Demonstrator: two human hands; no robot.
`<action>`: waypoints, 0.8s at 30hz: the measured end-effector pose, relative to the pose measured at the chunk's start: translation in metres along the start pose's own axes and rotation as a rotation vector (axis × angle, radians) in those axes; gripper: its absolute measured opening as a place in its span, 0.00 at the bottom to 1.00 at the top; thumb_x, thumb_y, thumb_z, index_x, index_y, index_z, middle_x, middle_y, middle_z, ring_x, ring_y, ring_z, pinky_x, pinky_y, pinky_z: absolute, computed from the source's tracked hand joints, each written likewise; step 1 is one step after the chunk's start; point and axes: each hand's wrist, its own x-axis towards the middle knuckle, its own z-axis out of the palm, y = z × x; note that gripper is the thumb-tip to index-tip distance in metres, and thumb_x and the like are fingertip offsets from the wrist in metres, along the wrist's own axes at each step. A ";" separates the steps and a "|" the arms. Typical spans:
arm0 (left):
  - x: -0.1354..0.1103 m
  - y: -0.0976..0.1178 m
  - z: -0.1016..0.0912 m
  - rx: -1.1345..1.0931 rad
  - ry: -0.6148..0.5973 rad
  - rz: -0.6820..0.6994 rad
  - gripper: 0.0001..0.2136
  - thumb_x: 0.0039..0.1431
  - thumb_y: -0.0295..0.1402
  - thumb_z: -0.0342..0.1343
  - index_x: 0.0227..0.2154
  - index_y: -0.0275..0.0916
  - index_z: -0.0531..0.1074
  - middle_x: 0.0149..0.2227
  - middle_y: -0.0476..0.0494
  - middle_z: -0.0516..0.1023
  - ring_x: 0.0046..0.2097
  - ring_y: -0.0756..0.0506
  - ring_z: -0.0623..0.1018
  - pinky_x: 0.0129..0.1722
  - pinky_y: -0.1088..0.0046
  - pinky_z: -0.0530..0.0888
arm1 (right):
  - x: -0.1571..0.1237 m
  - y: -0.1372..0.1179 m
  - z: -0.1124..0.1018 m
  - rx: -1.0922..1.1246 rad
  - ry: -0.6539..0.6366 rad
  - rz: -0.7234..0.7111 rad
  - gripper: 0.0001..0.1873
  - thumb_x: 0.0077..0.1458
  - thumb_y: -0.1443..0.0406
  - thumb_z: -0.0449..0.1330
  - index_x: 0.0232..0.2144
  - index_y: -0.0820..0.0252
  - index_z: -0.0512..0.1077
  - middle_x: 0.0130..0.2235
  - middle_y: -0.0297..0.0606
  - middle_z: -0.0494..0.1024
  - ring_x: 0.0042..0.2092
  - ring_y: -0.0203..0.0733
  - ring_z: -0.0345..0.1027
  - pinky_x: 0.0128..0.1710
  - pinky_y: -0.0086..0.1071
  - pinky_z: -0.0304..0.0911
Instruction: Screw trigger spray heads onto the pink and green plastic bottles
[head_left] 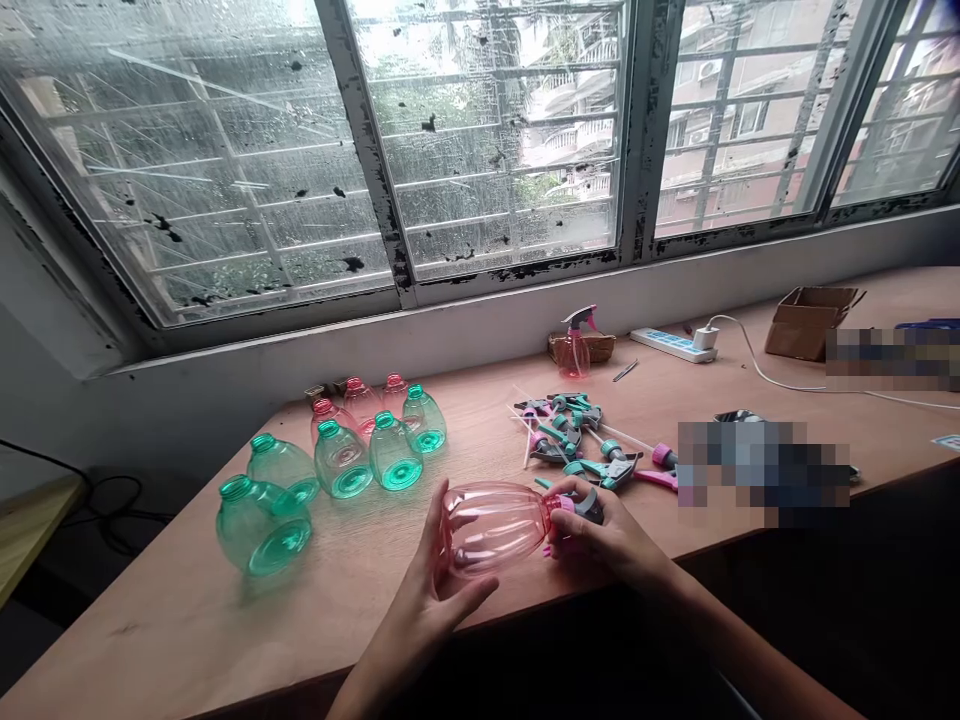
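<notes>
A clear pink spray bottle [495,525] lies on its side in the air above the table's front edge, its neck toward the right. My left hand [442,590] is cupped around the bottle's base, thumb along the near side. At the neck, my right hand [611,530] grips the pink collar with fingertips and thumb; the grey and pink spray head [589,507] shows partly between the fingers. Just beyond lies a pile of loose spray heads [570,440] in green, pink and grey, some with thin white tubes.
Several green bottles [262,530] without heads stand at the left, pink ones [362,405] behind them. A fitted pink spray bottle [574,350] stands by the window beside a small basket [604,349]. Farther right are a power strip [675,345] and a cardboard box [806,325].
</notes>
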 end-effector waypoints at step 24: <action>0.002 -0.002 -0.001 0.024 0.037 -0.032 0.44 0.59 0.42 0.63 0.69 0.52 0.39 0.63 0.36 0.64 0.64 0.34 0.66 0.64 0.51 0.61 | -0.001 0.001 0.001 -0.033 -0.010 -0.005 0.19 0.54 0.57 0.70 0.42 0.60 0.70 0.32 0.33 0.79 0.30 0.37 0.75 0.35 0.33 0.73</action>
